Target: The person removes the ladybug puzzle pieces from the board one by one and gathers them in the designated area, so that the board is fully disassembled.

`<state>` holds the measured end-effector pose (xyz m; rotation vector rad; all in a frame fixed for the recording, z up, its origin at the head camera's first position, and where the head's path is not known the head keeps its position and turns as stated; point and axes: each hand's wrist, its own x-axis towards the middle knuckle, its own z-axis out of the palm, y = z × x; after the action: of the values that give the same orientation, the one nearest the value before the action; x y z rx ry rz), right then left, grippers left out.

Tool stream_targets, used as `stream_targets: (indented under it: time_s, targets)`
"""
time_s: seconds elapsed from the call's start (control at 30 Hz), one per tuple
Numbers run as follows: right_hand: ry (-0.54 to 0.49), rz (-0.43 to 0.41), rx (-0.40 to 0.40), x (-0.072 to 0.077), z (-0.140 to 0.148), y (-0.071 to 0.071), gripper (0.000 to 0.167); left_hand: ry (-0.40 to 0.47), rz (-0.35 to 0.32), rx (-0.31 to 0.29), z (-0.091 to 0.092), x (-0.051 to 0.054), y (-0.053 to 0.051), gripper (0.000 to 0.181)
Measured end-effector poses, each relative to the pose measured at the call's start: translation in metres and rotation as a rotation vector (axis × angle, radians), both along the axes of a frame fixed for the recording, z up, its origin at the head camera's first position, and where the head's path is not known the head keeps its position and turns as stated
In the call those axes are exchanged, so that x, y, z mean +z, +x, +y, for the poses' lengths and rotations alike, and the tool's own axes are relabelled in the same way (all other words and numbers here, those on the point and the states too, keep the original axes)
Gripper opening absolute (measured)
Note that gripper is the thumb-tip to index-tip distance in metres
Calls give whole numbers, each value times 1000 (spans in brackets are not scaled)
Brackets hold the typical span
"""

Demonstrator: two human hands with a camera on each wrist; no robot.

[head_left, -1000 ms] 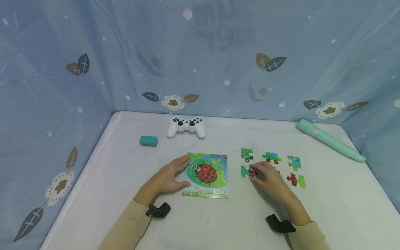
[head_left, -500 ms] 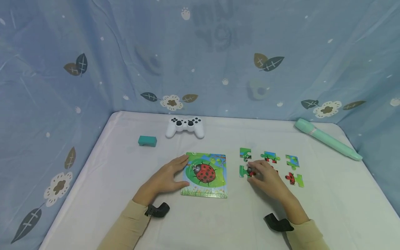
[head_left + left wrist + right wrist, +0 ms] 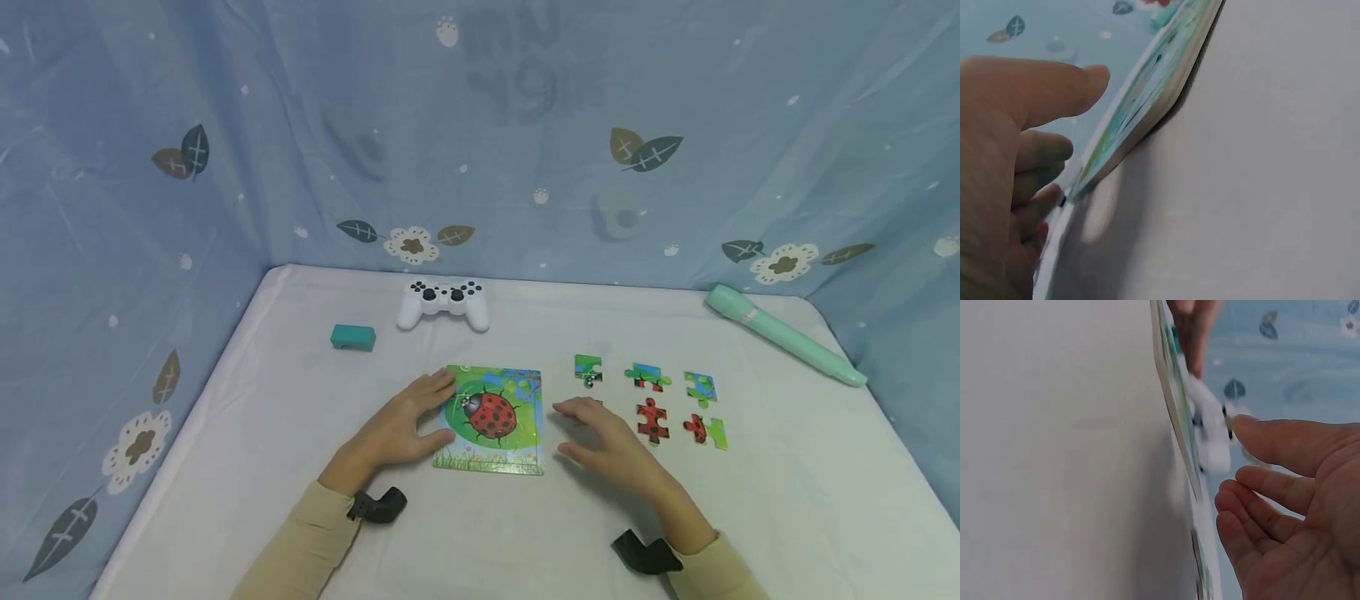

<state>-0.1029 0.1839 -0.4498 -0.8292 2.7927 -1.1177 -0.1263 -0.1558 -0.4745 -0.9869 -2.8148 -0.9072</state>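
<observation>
A square ladybug puzzle board lies flat on the white table. My left hand rests at its left edge, fingers and thumb spread; the left wrist view has this hand beside the board's edge. My right hand is just right of the board, thumb and fingers apart, holding nothing; in the right wrist view the hand is empty too. Loose pieces lie to the right: a green one, a blue-green one, a red one and others. One piece is mostly hidden behind my right hand.
A white game controller lies behind the board, with a small teal block to its left. A long mint-green object lies at the back right. A blue patterned cloth hangs behind the table.
My right hand has moved left from the pieces toward the board, its thumb and fingers now spread wider. The red piece it covered shows fully. My left hand has stayed at the board's edge.
</observation>
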Motion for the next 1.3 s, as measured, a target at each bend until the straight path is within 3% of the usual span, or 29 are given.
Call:
stream_targets:
  time_s: [0.17, 0.3, 0.43, 0.53, 0.7, 0.97, 1.3]
  targets:
    - [-7, -18, 87, -3, -16, 3, 46, -48, 22, -46, 13, 5, 7, 62]
    - [-10, -6, 146, -7, -25, 2, 48, -66, 37, -130, 28, 9, 16, 60]
    - [-10, 16, 149, -11, -31, 1, 51, -74, 56, -241, 41, 12, 24, 59]
    - [-3, 5, 140, -13, -34, 1, 54, -88, 71, -289, 46, 12, 27, 56]
    - [42, -13, 119, -13, -42, 2, 56, -99, 77, -303, 47, 9, 27, 51]
    - [64, -29, 21, -10, -53, 6, 51, -129, 62, -299, 46, 4, 23, 52]
    - [59, -36, -19, -10, -54, 12, 54, -147, 3, -283, 47, 4, 24, 51]
